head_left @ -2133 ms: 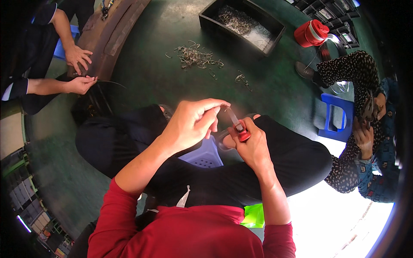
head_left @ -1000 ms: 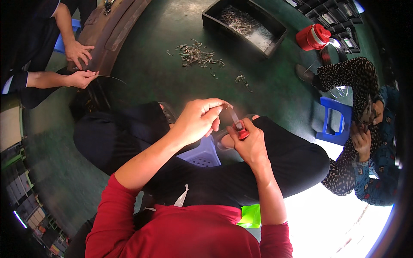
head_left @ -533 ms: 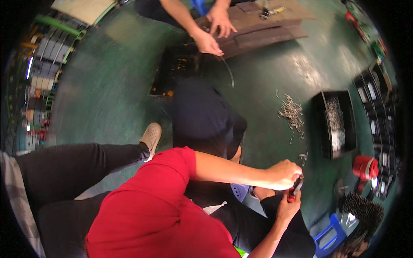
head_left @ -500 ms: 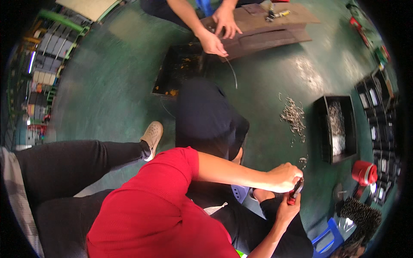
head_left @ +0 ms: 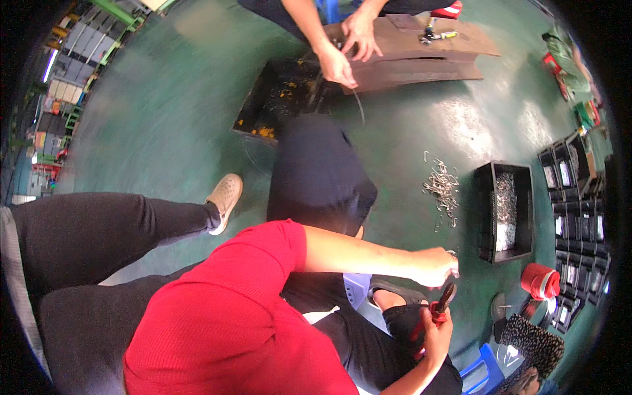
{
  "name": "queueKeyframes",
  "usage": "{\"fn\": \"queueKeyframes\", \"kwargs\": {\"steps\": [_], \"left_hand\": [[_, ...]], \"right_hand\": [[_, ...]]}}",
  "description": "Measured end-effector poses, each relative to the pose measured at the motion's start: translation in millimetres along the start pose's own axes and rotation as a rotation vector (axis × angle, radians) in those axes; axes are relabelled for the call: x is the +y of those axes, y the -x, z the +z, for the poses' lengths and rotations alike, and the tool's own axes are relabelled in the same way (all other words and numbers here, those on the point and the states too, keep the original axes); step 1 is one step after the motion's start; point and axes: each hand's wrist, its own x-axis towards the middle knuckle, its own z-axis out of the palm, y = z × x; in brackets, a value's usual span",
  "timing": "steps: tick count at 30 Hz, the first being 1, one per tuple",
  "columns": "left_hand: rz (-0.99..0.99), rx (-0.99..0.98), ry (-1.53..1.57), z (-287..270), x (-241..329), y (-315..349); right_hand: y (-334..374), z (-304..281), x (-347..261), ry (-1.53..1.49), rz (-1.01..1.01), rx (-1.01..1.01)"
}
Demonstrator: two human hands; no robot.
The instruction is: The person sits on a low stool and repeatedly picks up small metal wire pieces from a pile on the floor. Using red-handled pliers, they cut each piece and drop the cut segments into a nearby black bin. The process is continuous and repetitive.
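My right hand [head_left: 436,337] is closed round the red handles of a pair of pliers [head_left: 446,299], whose dark jaws point up and slightly right. Just above the jaws, my left hand [head_left: 431,266] has its fingers curled together. A small shiny bit shows at its far side, but what the fingers hold is too small to make out. On the floor ahead lies a loose heap of bent metal pieces [head_left: 442,187], hook-like or curved. To the right of the heap stands a black bin [head_left: 487,214] with many small shiny metal pieces in it.
Across from me a co-worker's hands [head_left: 339,68] hold a thin wire [head_left: 360,108] over a brown box-like stand [head_left: 408,69] with a tool on it. A black tray [head_left: 253,99] lies beside. Right are a red jug [head_left: 540,282] and a blue stool [head_left: 484,368]. Another person's leg [head_left: 131,220] stretches in from the left.
My left hand has moved up, away from the pliers, leaving a gap. My right hand has tilted and the pliers show more fully. The view has shifted slightly.
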Motion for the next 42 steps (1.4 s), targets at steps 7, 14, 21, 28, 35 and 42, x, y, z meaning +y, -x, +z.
{"fn": "queueKeyframes", "kwargs": {"steps": [7,14,21,28,35,42], "left_hand": [[-0.473,0.216,-0.616,-23,-65,-50],[-0.082,0.337,-0.352,-20,-3,-209],[-0.100,0.328,-0.637,-33,-49,-252],[-0.219,0.035,-0.817,-40,-183,-184],[0.105,-0.085,-1.067,-42,-210,-163],[-0.112,0.020,-0.639,-30,-161,-171]], "right_hand": [[26,-44,-21,0.338,-0.230,-0.099],[20,-48,-10,0.466,-0.155,0.091],[18,-44,15,0.916,-0.113,0.157],[10,-50,17,0.968,-0.034,0.136],[2,-48,12,0.891,-0.092,0.141],[-2,-54,6,0.646,-0.155,0.246]]}}
